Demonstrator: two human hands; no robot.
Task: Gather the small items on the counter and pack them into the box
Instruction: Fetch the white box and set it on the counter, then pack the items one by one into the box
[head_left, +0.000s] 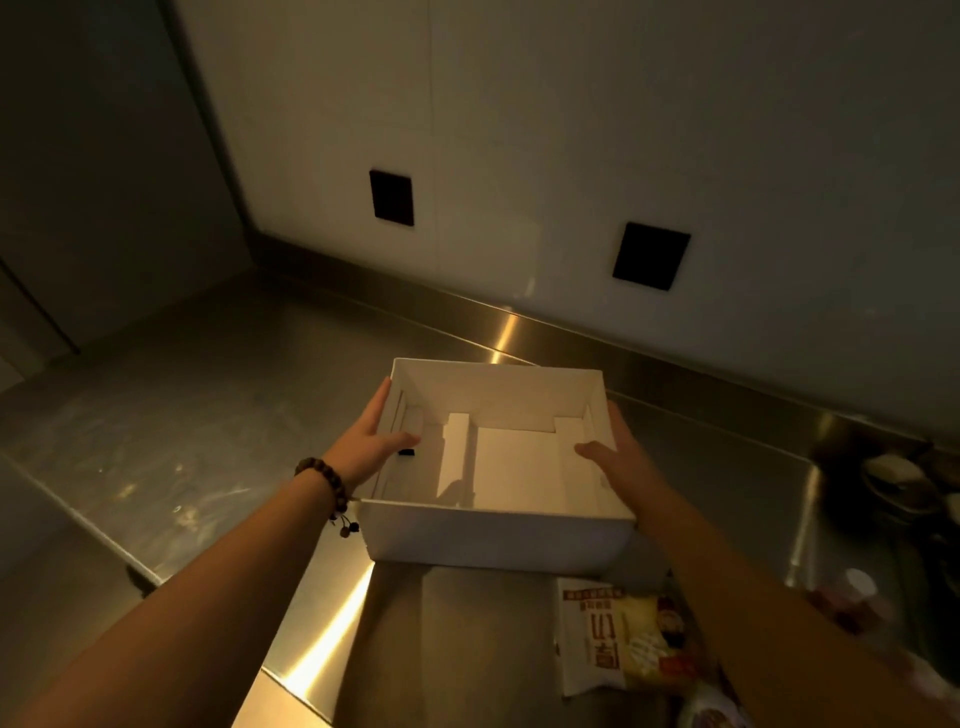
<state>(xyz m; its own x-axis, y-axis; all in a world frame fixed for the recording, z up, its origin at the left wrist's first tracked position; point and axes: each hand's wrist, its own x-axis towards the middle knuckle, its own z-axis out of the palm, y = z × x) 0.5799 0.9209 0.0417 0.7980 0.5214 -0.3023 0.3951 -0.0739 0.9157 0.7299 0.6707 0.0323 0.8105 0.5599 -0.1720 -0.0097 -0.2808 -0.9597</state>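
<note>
**Open box held at both sides, nothing packed yet**

A white cardboard box (498, 525) is seen at the centre of the frame, held by its two side walls over the steel tabletop (197, 415); whether its base rests on the surface cannot be told. The left hand (371, 434) is laid against the left wall, its thumb hooked over the rim and inside, its fingers (382, 395) pressed flat outside. The right hand (615, 449) is set the same way on the right wall, thumb within, the remaining fingers hidden behind the card. Only white card dividers and one small dark object near the left thumb are seen inside.

A printed snack packet (618, 639) lies at the lower right of the frame, just in front of the box, with other blurred items at the right edge that cannot be identified.

It is judged that the thin walls could be bowed inward if squeezed hard, so that the dividers would be knocked loose. The packet looks broad for the compartments and might be jammed or crushed if forced. Items near the right forearm could be swept off
</note>
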